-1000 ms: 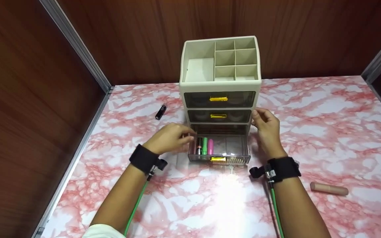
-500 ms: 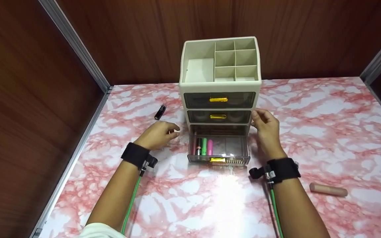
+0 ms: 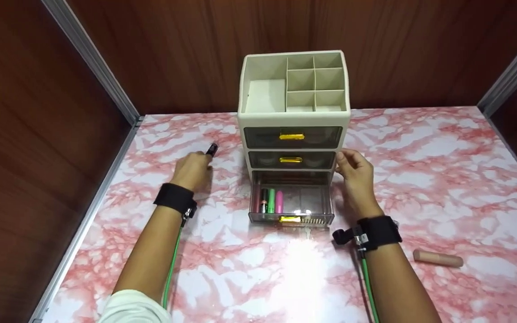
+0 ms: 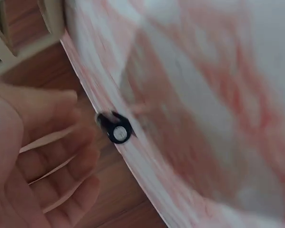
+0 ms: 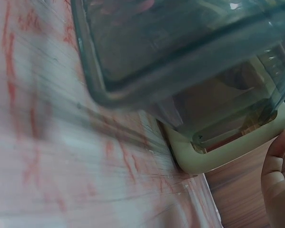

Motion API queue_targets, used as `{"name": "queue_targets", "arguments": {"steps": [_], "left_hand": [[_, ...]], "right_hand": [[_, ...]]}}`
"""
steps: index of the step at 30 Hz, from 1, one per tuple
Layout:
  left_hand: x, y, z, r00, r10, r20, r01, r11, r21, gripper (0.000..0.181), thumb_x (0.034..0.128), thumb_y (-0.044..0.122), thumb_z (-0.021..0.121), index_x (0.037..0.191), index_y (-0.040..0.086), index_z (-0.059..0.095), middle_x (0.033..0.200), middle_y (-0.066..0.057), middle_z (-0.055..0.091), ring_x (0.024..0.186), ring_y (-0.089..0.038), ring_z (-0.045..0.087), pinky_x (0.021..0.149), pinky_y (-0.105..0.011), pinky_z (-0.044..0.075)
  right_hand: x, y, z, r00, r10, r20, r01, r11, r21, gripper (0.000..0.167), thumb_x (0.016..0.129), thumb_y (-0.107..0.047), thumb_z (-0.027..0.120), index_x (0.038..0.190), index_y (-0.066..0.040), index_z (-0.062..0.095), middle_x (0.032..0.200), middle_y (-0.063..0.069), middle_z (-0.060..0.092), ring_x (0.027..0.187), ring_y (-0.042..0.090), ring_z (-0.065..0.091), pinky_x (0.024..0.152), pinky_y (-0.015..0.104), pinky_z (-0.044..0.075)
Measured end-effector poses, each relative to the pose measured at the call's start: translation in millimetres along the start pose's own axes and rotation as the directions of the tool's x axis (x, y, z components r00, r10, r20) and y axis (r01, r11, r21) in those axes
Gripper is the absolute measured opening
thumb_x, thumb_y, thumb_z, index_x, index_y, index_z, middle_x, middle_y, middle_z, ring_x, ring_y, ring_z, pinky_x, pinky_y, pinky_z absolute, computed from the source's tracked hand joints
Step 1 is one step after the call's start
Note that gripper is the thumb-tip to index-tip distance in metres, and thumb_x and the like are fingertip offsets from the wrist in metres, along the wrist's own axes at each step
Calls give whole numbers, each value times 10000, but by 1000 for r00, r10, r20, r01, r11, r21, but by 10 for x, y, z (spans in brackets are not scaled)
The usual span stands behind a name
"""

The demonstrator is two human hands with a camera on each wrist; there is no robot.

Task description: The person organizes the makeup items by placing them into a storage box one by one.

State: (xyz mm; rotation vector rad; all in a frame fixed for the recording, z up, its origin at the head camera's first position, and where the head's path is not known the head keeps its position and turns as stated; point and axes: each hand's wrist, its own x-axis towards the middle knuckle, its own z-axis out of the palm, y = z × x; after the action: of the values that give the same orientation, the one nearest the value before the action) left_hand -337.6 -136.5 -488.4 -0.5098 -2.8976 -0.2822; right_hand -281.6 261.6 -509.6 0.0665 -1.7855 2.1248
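Observation:
My left hand (image 3: 191, 170) reaches over a small black lipstick-like tube (image 3: 212, 149) lying on the table left of a cream drawer organizer (image 3: 293, 119). In the left wrist view the fingers are loosely bent, and a gap separates them from the tube (image 4: 118, 130). At the organizer's right side is my right hand (image 3: 356, 179), its thumb and fingers touching the edge; the right wrist view shows the thumb (image 5: 280, 142) against the cream frame. The lowest clear drawer (image 3: 317, 202) is pulled out, holding a black tube (image 3: 264, 199), a green tube (image 3: 271, 200) and a pink tube (image 3: 279, 202).
A beige cylinder (image 3: 438, 258) lies on the marbled table (image 3: 240, 278) to the right of my right forearm. The organizer's top has open compartments (image 3: 301, 80), and its two upper drawers are closed. Wooden panels (image 3: 186, 54) enclose the back and sides.
My left hand has moved away from the open drawer, left and back, to the small black tube. The right hand has stayed at the organizer's side.

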Motion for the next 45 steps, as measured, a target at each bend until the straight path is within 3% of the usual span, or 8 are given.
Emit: {"name": "queue_targets", "arguments": {"steps": [5,11,18,25,35,40,45], "left_hand": [[137,-84,39,998,-28,-59,32,996,81,150,877,116,653,965,2,697,839,-150,603,771,-366,601,649,-508,502],[340,-151,132,994,-105,-42,110,986,122,251,905,189,646,1049,-17,658,922,-188,615,840,-402,610,688,-540,510],[493,-141,202,991,-135,-14,135,982,128,275,918,231,638,1074,5,654,957,-199,619,870,-416,619,685,-551,518],[489,-167,247,986,-164,-27,165,983,73,235,913,193,636,1046,0,628,939,-234,650,844,-435,636,686,-564,513],[421,-189,209,985,-173,7,172,983,64,259,895,135,619,1114,3,584,958,-262,652,831,-449,638,684,-566,507],[376,-188,177,991,-126,-53,129,989,65,246,888,169,669,1028,-16,589,901,-237,642,797,-429,641,668,-547,513],[314,-149,102,987,-105,-120,109,994,26,325,911,295,687,992,-6,594,870,-199,632,776,-409,631,659,-531,504]], "right_hand": [[4,-6,30,1000,5,9,-5,1000,28,271,928,-240,672,1081,-17,660,1013,113,647,902,228,607,832,355,504],[4,-13,26,1000,19,3,-19,998,67,290,911,-250,694,1072,-11,663,1022,135,642,881,232,605,827,353,493],[-22,5,26,1000,7,-16,-6,999,54,274,915,-229,688,1067,-3,662,1007,128,650,888,227,600,835,361,500],[-37,11,61,999,37,-20,-35,995,91,282,909,-230,697,1064,3,662,990,114,651,882,233,605,816,381,504],[-5,-9,29,1000,-2,-26,3,999,42,244,917,-210,689,1056,-10,663,975,96,653,877,212,593,798,336,517],[3,-5,12,1000,2,-26,-1,999,42,229,917,-205,689,1045,-17,668,972,103,651,874,208,591,799,325,519],[5,0,11,1000,-13,-11,13,999,45,269,920,-225,688,1067,-2,660,994,115,653,896,224,596,818,350,516]]}}
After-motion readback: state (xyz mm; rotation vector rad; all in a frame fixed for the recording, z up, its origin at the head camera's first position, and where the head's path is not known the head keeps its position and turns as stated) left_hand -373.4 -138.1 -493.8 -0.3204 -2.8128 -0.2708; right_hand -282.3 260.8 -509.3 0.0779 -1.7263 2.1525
